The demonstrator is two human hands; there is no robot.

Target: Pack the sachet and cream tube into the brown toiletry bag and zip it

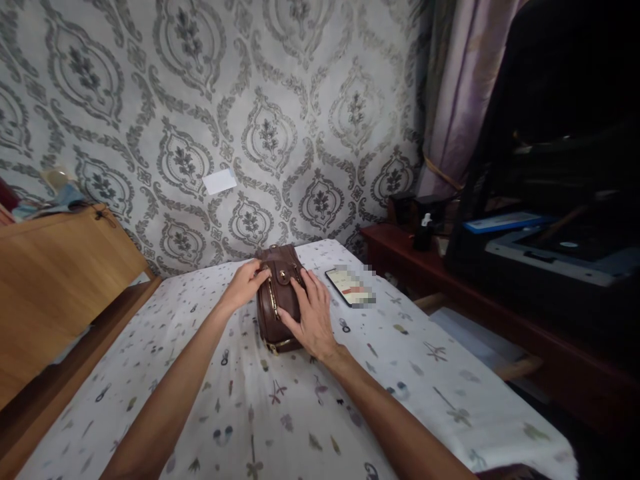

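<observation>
A brown leather bag [284, 300] lies on the patterned white sheet [240, 413]. It has gold zippers and a flap with a metal clasp near its middle. My left hand [245, 285] grips the upper left edge of the bag, its thumb beside the top end of a gold zipper [273, 297]. Whether a zipper pull is between those fingers I cannot make out. Across the right side of the bag rests my right hand [313, 313], thumb and fingers spread on the leather. The zipper [283, 345] on the near end looks closed.
Right of the bag lies a phone [347, 287] with its screen lit and partly blurred. A wooden board [65, 287] borders the left side. Along the right stand a dark red desk [400, 260] and a large black screen-like object [560, 87]. Patterned wallpaper [270, 127] rises behind.
</observation>
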